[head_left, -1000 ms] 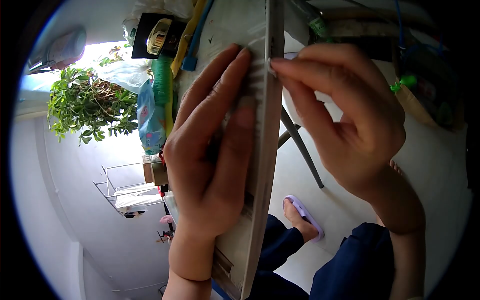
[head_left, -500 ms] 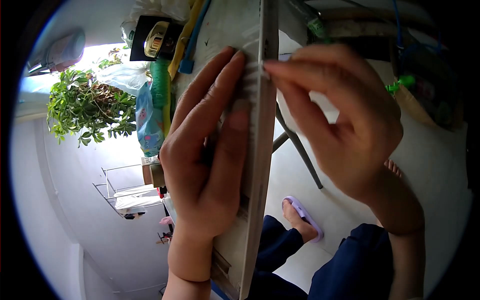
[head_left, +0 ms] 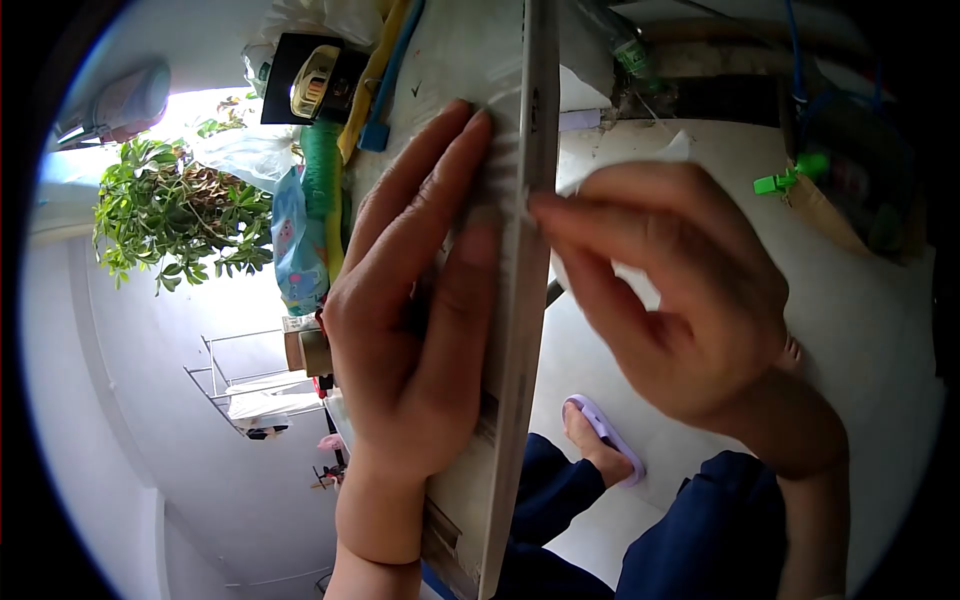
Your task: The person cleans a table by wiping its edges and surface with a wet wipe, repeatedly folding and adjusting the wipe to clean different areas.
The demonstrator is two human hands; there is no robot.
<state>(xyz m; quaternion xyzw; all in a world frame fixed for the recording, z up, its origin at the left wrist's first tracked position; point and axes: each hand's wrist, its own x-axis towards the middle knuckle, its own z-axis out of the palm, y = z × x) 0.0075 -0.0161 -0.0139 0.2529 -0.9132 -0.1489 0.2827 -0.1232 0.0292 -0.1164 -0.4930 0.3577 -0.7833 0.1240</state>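
Observation:
The view lies on its side, so the table runs up and down the picture. My left hand lies on the tabletop with its fingers stretched out, the thumb apart from them and beside the table's edge. What is under its palm is hidden. My right hand is just off the pale edge strip of the table, with thumb and forefinger pinched together at the strip. Its fingertips touch or nearly touch the edge. Whatever they pinch is too small or hidden to name.
Beyond my left hand stand a blue patterned packet, a green ribbed roll, a black box with a gold emblem and a leafy plant. A green clip holds a brown bag. Below are my legs and a lilac slipper.
My right hand has slid down the picture along the table's edge, fingers still pinched. My left hand has stayed almost where it was.

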